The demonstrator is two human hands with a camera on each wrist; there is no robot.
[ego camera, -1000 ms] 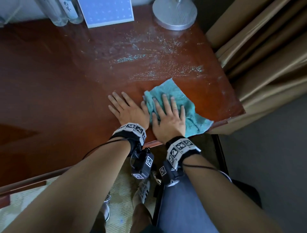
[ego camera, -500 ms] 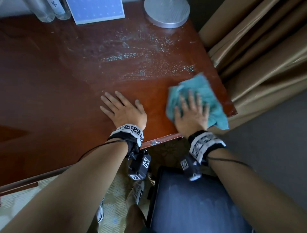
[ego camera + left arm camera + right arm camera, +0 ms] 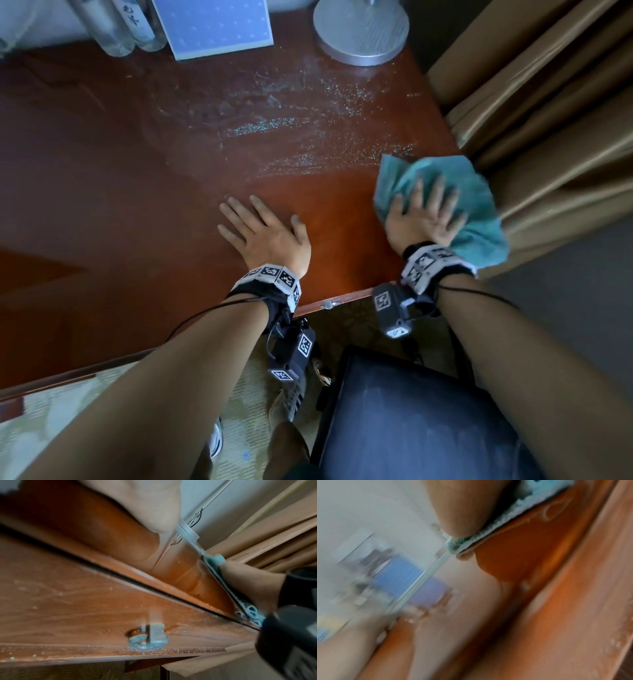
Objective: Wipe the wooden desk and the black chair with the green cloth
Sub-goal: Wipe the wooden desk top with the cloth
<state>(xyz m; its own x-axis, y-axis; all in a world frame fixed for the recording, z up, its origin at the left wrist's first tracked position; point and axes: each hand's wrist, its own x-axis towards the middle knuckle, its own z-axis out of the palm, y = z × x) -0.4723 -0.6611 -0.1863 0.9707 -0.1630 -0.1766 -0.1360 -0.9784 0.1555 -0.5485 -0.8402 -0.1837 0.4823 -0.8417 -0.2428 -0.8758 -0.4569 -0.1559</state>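
While the head view looks down, the right hand (image 3: 424,219) lies flat with fingers spread on 1 green cloth (image 3: 479,219), pressing it to the wooden bench (image 3: 137,171) at the corner nearest the curtain (image 3: 548,120); part of the cloth hangs past that corner. Flat pressure of this kind suits wiping, since it keeps the cloth in full contact with the wood. From the cloth, the left hand (image 3: 270,236) sits well apart toward the bench's middle, released, palm down on bare wood and holding nothing, probably to steady the body. Beyond the cloth a speckled, dusty smear (image 3: 274,126) remains, so the bench looks only partly wiped. Farther from the cloth, along the back edge, stand 1 round lamp base (image 3: 359,31), 1 blue card (image 3: 215,27) and 2 clear bottles (image 3: 120,27). Below the cloth, past the front edge, 1 black chair (image 3: 411,411) shows a pale film on its seat and seems untouched so far.

Through the left wrist view, the bench edge (image 3: 120,601) fills the frame, with the cloth (image 3: 217,558) as a small teal patch by the curtain.

Seen from the right wrist, heavily blurred, the palm (image 3: 462,507) bears down on the cloth's edge (image 3: 505,520), which lies against the wood.
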